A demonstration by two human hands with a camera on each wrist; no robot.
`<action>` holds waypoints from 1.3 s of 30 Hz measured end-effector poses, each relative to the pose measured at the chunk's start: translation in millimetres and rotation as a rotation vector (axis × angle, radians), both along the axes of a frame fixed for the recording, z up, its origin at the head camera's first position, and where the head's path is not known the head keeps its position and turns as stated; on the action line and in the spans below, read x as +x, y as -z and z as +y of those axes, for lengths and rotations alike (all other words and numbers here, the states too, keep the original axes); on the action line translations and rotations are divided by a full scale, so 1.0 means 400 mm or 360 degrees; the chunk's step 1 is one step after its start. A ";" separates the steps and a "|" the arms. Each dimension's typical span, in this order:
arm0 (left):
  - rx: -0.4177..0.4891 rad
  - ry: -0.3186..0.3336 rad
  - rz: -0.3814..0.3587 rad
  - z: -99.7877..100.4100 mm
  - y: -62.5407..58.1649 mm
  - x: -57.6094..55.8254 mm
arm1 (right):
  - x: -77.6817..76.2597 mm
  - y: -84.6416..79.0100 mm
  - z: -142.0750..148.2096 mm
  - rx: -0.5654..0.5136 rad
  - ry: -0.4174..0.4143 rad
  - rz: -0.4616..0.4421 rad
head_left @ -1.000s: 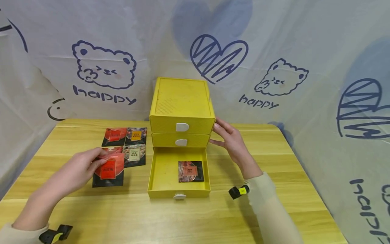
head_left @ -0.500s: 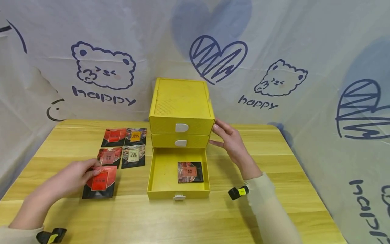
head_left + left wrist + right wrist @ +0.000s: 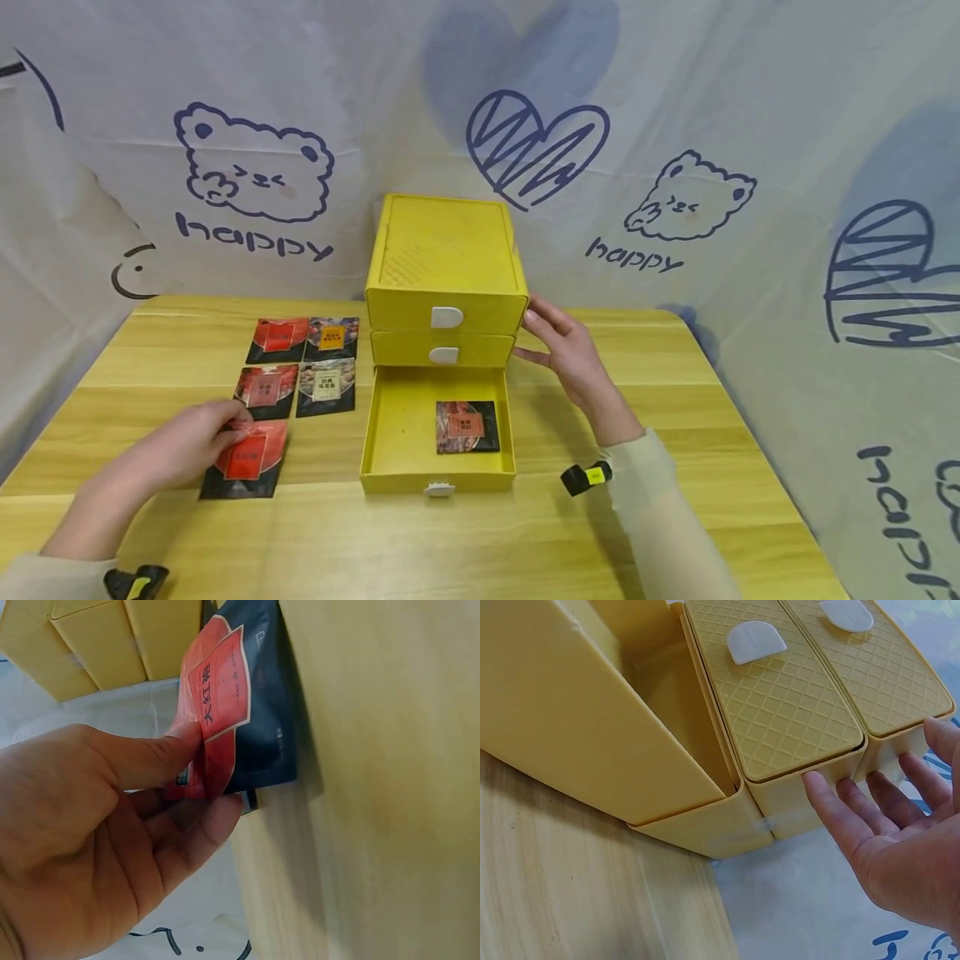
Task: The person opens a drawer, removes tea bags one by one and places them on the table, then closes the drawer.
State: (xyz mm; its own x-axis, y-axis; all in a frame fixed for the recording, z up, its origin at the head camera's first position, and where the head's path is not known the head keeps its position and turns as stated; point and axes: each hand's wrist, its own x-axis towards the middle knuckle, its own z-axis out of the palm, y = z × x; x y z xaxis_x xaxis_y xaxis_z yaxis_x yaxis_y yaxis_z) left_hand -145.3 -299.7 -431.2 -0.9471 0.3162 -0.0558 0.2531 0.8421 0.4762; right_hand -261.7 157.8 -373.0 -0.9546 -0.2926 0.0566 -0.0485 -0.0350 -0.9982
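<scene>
My left hand [image 3: 191, 442] pinches a red and black tea packet [image 3: 243, 467] by its upper left edge; in the left wrist view the thumb lies over the packet's red end [image 3: 217, 712]. The packet is low over the table, in front of other packets. On the far side of the yellow drawer unit [image 3: 450, 246], my right hand [image 3: 566, 350] touches the right side wall with extended fingers, which the right wrist view shows against the closed drawers' casing [image 3: 802, 802]. The bottom drawer [image 3: 401, 483] is pulled out, with one brown and black packet [image 3: 467, 427] lying inside.
Several packets lie in two rows left of the unit: a red one [image 3: 277, 340], an orange-labelled one [image 3: 332, 337], a dark red one [image 3: 266, 390] and a pale-labelled one [image 3: 326, 386]. The wooden table [image 3: 420, 550] meets a printed cloth [image 3: 420, 142] behind.
My left hand has brought the tea packet left and toward the front of the table, off the dark red packet it overlapped. The right hand stays at the unit's side.
</scene>
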 end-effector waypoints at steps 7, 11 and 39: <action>-0.0111 -0.0066 0.0042 -0.001 0.020 -0.003 | 0.013 -0.020 -0.003 0.0001 -0.0013 -0.0010; -0.0161 -0.0124 0.0045 -0.002 0.027 -0.004 | 0.029 -0.041 -0.010 0.0032 -0.0012 0.0001; -0.0211 -0.0303 0.0201 -0.015 0.032 0.007 | 0.004 -0.003 -0.002 -0.0005 -0.0010 0.0006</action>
State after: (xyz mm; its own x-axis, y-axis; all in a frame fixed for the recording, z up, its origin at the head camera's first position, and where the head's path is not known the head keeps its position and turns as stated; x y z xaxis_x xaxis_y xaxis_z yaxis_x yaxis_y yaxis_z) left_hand -142.3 -305.6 -444.0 -0.9909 0.1296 0.0374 0.1346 0.9332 0.3331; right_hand -260.2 157.1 -371.9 -0.9526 -0.2981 0.0611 -0.0520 -0.0382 -0.9979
